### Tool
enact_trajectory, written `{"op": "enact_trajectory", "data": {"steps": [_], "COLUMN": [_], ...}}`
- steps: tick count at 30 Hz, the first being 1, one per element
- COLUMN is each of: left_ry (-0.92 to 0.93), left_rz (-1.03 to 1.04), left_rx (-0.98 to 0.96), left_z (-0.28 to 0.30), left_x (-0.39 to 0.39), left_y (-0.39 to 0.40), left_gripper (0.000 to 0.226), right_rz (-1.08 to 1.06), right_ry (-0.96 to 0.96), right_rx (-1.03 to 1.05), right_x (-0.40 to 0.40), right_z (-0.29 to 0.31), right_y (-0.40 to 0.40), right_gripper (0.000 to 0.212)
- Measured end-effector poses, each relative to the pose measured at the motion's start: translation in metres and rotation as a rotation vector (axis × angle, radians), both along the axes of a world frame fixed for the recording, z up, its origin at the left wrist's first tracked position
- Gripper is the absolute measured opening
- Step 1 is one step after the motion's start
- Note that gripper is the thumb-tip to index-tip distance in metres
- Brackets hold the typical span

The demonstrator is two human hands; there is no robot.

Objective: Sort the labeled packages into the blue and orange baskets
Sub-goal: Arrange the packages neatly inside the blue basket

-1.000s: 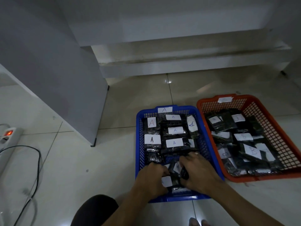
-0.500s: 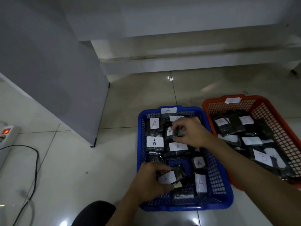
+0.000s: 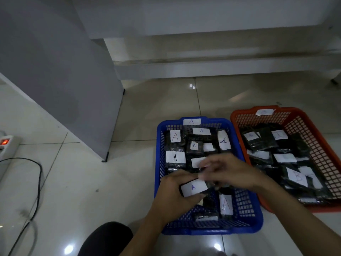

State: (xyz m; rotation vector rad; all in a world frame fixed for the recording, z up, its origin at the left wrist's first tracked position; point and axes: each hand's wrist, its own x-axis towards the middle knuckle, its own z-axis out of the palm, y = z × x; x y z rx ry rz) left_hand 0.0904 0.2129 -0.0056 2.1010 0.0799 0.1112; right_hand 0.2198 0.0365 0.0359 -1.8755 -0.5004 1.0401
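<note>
Left hand (image 3: 175, 194) is low over the blue basket (image 3: 245, 225), fingers and thumb curled round a dark package (image 3: 193, 188) with a white label marked A facing up, held above the near half of the basket. Right hand (image 3: 230, 172) comes in from the right, just beside it, fingers (image 3: 204, 172) reaching across toward the top edge of that same package. It is smeared by motion blur, so whether those fingers pinch the package or only touch it, I cannot tell.

Under both hands, the blue basket sits on the pale tiled floor (image 3: 129, 182), holding dark packages with white A labels: one upright A label (image 3: 226, 204) near the front right, one (image 3: 175, 157) at the left wall, more in the far half. A paper tag marked A (image 3: 191, 121) is stuck on the far rim.

Just to the right, touching or nearly touching the blue one, sits the orange basket (image 3: 313, 137), also loaded with dark packages bearing white labels; one large label (image 3: 297, 176) appears to read B, the others are too blurred to read. A small white tag (image 3: 264, 112) sits on its far rim.

Further out: a dark-clothed knee (image 3: 107, 239) at the bottom edge, a grey panel (image 3: 60, 80) standing to the left, a white step (image 3: 221, 69) behind, and at the far left a power strip (image 3: 7, 145) with a red lit switch and a black cable (image 3: 36, 191) curling over the tiles.
</note>
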Motion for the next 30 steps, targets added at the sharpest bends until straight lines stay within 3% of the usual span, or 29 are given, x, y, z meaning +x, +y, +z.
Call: {"op": "enact_trajectory", "data": {"steps": [2,6,9,13,16,21,25,30], "left_ry": [0.000,0.110,0.165,0.157,0.137,0.033,-0.025,0.020], "left_rz": [0.006,0.024,0.027,0.101,0.150,0.049,-0.008,-0.034], "left_rx": [-0.042,-0.264,-0.354,-0.302,-0.262,0.171,0.568,0.697], "left_z": [0.003,0.006,0.006,0.003,-0.002,-0.008,-0.014,-0.021], "left_x": [-0.002,-0.007,-0.009,-0.007,-0.001,0.038,0.070,0.090], "left_y": [-0.003,-0.001,0.002,0.008,0.010,0.020,0.024,0.030], "left_gripper": [0.054,0.055,0.055,0.052,0.053,0.053,0.054,0.056], "right_rz": [-0.029,-0.333,-0.353,-0.325,-0.238,0.009,0.171,0.207], "right_ry": [0.101,0.215,0.258,0.097,-0.210,-0.704,-0.830,-0.825], "right_rx": [0.027,0.101,0.156,0.147,0.089,-0.151,-0.314,-0.351], "right_x": [-0.017,-0.023,-0.027,-0.038,-0.032,0.018,0.050,0.070], "right_z": [0.003,0.002,-0.002,-0.010,-0.019,-0.029,-0.033,-0.038], "right_y": [-0.014,-0.041,-0.050,-0.046,-0.040,-0.035,-0.028,-0.027], "right_gripper": [0.033,0.036,0.040,0.048,0.057,0.057,0.057,0.056]}}
